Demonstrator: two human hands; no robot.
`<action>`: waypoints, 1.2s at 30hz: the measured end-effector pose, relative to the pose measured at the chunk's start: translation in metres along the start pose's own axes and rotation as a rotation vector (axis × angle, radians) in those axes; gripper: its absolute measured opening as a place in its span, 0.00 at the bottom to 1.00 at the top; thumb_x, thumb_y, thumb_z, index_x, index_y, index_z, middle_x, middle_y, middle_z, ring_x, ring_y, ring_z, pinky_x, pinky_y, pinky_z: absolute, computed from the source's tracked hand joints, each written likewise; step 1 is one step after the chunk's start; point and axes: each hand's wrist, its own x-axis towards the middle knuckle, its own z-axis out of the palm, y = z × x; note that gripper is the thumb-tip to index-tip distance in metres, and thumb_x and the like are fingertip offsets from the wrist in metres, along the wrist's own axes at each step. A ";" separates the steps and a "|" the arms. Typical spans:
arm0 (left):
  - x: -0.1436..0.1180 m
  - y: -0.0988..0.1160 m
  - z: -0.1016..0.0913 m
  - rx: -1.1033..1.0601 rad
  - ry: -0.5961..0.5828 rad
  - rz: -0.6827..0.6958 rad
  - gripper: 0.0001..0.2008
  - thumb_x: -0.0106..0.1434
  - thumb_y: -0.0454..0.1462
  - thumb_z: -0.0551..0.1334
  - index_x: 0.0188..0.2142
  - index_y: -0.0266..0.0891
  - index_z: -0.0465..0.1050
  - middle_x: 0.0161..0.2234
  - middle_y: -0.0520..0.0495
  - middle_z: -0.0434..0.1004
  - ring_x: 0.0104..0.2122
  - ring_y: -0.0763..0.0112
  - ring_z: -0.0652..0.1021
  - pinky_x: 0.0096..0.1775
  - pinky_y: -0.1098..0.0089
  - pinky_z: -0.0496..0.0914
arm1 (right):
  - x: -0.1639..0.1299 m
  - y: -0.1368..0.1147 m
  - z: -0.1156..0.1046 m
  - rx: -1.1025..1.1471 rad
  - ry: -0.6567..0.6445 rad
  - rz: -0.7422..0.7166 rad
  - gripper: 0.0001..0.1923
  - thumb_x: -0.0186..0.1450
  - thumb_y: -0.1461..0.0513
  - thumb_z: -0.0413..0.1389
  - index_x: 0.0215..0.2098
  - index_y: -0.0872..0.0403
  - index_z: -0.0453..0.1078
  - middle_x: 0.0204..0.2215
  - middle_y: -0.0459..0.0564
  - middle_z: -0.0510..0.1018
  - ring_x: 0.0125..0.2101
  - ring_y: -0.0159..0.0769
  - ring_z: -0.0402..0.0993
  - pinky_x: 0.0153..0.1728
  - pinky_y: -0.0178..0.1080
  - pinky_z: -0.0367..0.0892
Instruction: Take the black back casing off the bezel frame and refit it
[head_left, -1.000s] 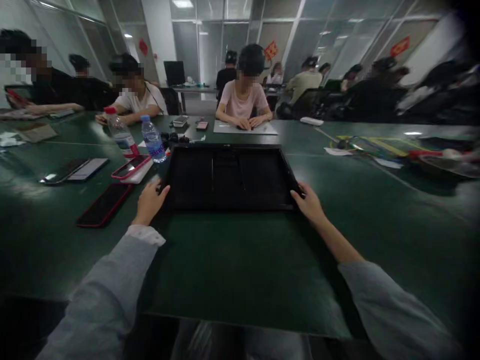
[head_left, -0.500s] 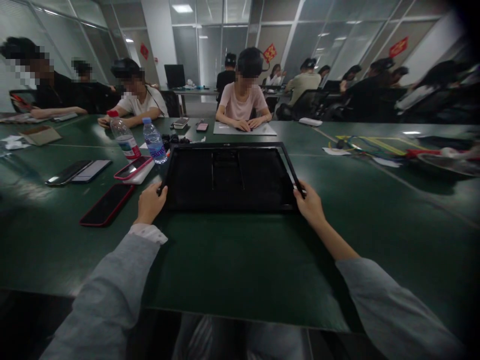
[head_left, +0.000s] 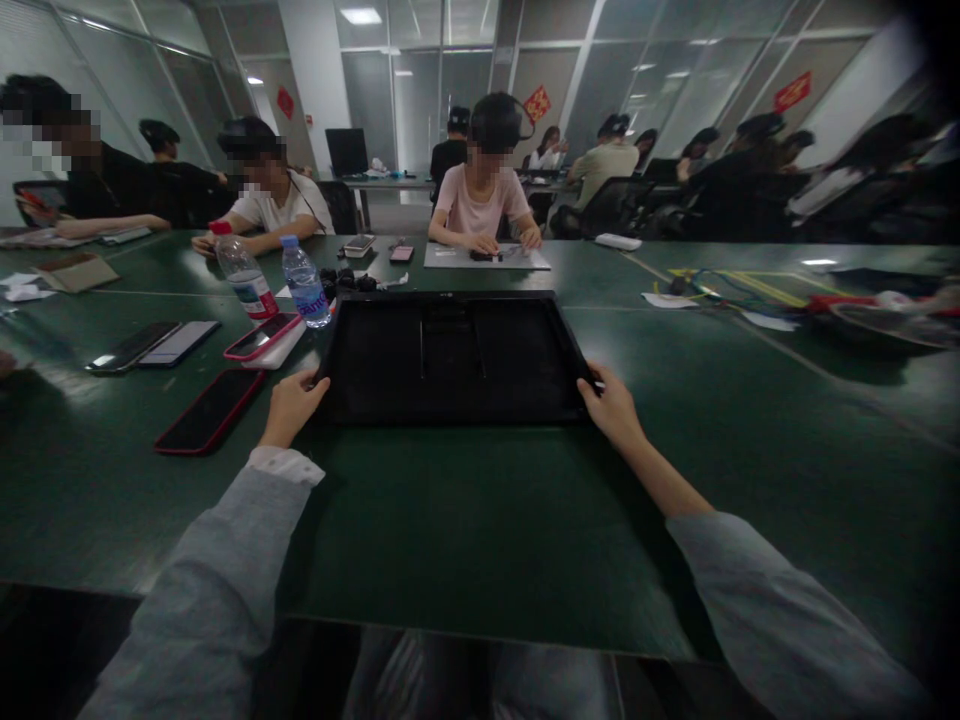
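Note:
A thin black monitor frame (head_left: 480, 297) lies over the edges of a black monitor back shell (head_left: 375, 360), in front of me on the table. Two thin upright lines and a darker block show at the middle of the shell. My left hand (head_left: 294, 405) is closed on the frame's left side, the thumb on top near the front corner. On the opposite side my right hand (head_left: 611, 405) grips the frame, also with its thumb on top. The undersides of my fingers are partly hidden on both hands.
On the green table (head_left: 465, 530), left of the frame, lie a red-edged phone (head_left: 210, 412), a pink phone (head_left: 262, 337) and two water bottles (head_left: 306, 285). Cables (head_left: 720, 290) and a bowl-like thing (head_left: 885, 325) lie right. A co-worker (head_left: 484, 190) sits opposite.
The frame has come down and lines up with the shell; the gap seen along its right side is gone. Both my hands moved slightly with it. The co-worker opposite has spread their hands.

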 end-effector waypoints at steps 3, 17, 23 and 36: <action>0.001 0.000 0.000 -0.073 -0.017 0.000 0.23 0.62 0.47 0.63 0.51 0.36 0.81 0.45 0.40 0.86 0.47 0.56 0.83 0.52 0.61 0.75 | 0.000 0.001 0.001 -0.012 -0.012 0.011 0.27 0.65 0.52 0.54 0.59 0.54 0.72 0.52 0.61 0.80 0.51 0.53 0.78 0.55 0.58 0.73; -0.010 0.019 -0.004 -0.020 0.001 -0.013 0.22 0.65 0.47 0.62 0.53 0.36 0.79 0.48 0.38 0.84 0.49 0.57 0.82 0.53 0.62 0.74 | 0.001 0.007 0.000 -0.068 -0.047 0.058 0.29 0.66 0.53 0.53 0.63 0.54 0.68 0.55 0.60 0.79 0.52 0.53 0.78 0.56 0.57 0.71; -0.008 0.015 0.006 0.027 -0.026 -0.012 0.25 0.69 0.48 0.58 0.58 0.35 0.75 0.53 0.35 0.82 0.52 0.55 0.81 0.54 0.60 0.72 | 0.000 0.007 -0.001 -0.072 -0.038 0.042 0.28 0.67 0.51 0.52 0.62 0.53 0.69 0.55 0.60 0.79 0.53 0.54 0.77 0.57 0.59 0.71; -0.016 0.021 0.007 0.263 -0.058 -0.022 0.29 0.74 0.50 0.47 0.65 0.37 0.67 0.54 0.28 0.80 0.53 0.42 0.80 0.52 0.51 0.71 | -0.003 0.002 -0.003 -0.149 -0.012 0.032 0.28 0.68 0.52 0.52 0.63 0.53 0.70 0.53 0.60 0.81 0.52 0.54 0.79 0.56 0.59 0.71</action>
